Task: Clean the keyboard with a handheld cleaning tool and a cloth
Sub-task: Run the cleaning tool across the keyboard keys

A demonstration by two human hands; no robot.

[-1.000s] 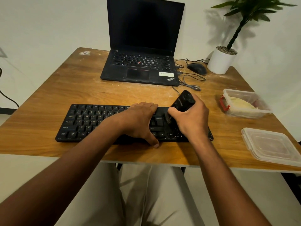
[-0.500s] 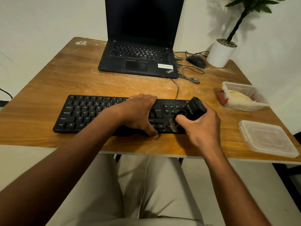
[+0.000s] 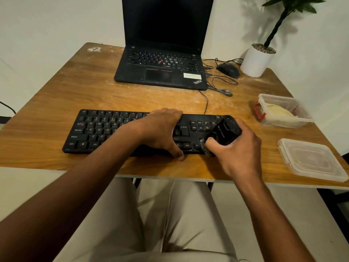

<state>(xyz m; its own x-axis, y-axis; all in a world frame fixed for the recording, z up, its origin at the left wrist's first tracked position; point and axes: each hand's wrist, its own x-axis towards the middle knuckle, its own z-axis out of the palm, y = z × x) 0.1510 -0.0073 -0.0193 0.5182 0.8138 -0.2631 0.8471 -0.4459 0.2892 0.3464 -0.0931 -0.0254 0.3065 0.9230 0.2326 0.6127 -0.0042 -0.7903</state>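
A black keyboard (image 3: 98, 129) lies across the near part of the wooden table (image 3: 56, 95). My left hand (image 3: 162, 129) rests flat on its middle, fingers reaching the far edge and thumb at the near edge. My right hand (image 3: 238, 150) grips a black handheld cleaning tool (image 3: 225, 132) over the keyboard's right end. The tool's brush tip (image 3: 205, 148) touches the keys near the arrow cluster. A pale cloth (image 3: 279, 112) seems to lie inside a clear plastic box to the right.
An open black laptop (image 3: 162, 70) stands behind the keyboard. A mouse (image 3: 227, 69) with its cables and a white plant pot (image 3: 256, 59) sit at the back right. The clear box (image 3: 283, 110) and its separate lid (image 3: 309, 159) lie near the right edge.
My right hand has carried the cleaning tool rightward and toward the near edge along the keyboard's right end. My left hand stays pressed on the middle of the keyboard.
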